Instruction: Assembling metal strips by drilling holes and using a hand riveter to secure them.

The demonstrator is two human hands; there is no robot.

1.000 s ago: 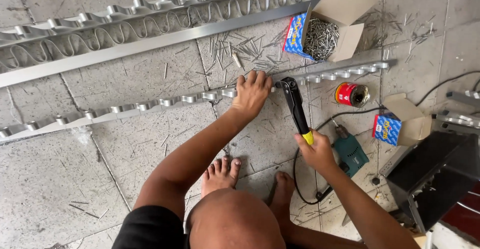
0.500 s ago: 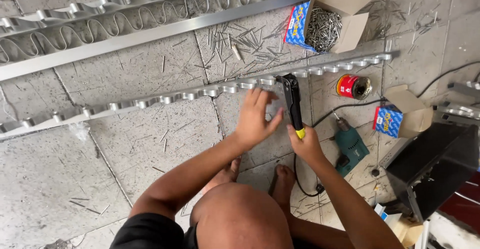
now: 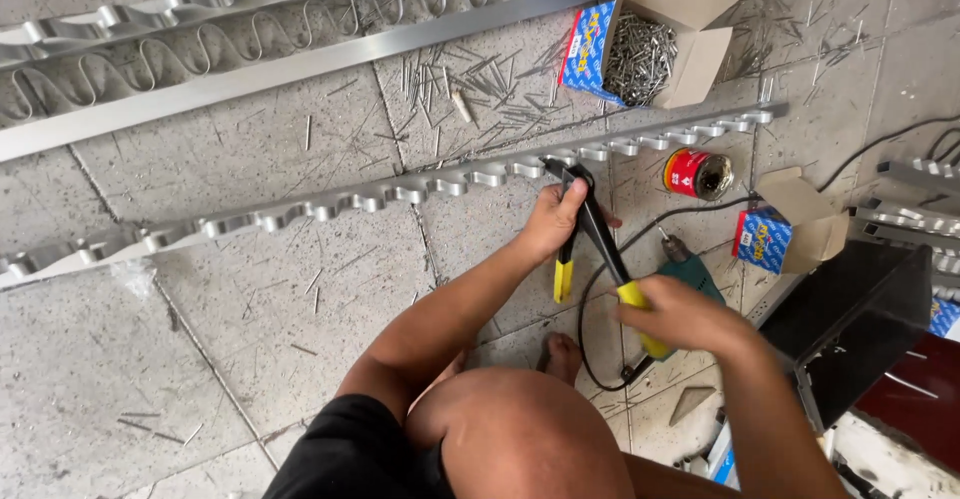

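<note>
Rivet box [image 3: 640,54], tape roll [image 3: 697,174] beside riveter [image 3: 590,229]

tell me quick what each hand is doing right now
Left hand: closed on one handle of the rivet tool.
Right hand: closed on its other, yellow-tipped handle.

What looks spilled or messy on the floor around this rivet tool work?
Loose metal pins lie scattered over the concrete floor beside the open box of pins. Otherwise, both hands hold the rivet tool against the scalloped metal strip.
</note>
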